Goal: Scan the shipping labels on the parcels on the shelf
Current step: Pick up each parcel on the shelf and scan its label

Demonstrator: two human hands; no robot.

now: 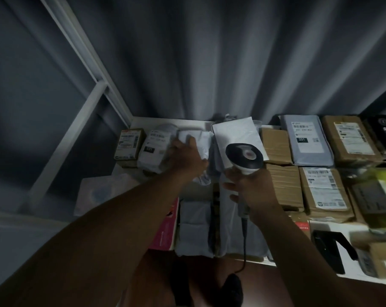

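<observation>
A parcel storeroom or courier pickup point: a white metal shelf (165, 124) is packed with labelled cardboard boxes (327, 191) and grey mailer bags (307, 140).

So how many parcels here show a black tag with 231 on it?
2. One is the white bag beside the left hand; the other is the grey bag at the back right. Other labels may be hidden or blurred.

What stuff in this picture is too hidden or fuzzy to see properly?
Head view only:
- Crumpled white bag: the left hand covers part of it, and no label shows.
- Scanner: the right hand hides its handle and trigger.
- Label on the grey mailer: "231" reads, the small print is too tiny.
- Yellow-green thing at the right edge: blurred and cut off.
- Packages under the forearms: mostly covered.
</observation>
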